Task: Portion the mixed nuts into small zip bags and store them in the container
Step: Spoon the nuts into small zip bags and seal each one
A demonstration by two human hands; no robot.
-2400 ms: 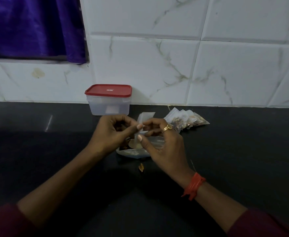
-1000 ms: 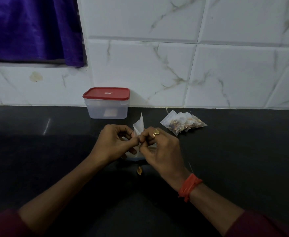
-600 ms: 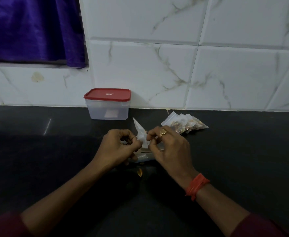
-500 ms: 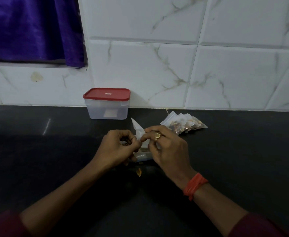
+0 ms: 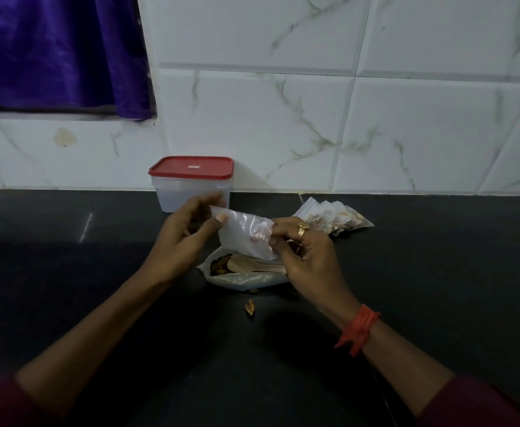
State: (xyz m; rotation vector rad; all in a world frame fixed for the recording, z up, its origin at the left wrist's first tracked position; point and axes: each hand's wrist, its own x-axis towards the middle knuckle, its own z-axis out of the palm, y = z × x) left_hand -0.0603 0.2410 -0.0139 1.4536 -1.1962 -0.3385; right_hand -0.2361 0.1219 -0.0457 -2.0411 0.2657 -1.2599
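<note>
A few filled bags (image 5: 335, 218) lie by the wall, just right of the container (image 5: 190, 192), whose lid is on. The left hand (image 5: 184, 238) and right hand (image 5: 308, 260) each pinch an edge of an empty small bag (image 5: 246, 235), held above the open nut bag (image 5: 243, 280) and its spoon (image 5: 252, 265). Filling, sealing and storing likely remain.

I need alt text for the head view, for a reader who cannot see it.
The left hand and right hand pinch a small clear zip bag above an open bag of mixed nuts holding a wooden spoon, on a black counter. Behind stands a container, red lid on; filled small bags lie at the right.
</note>
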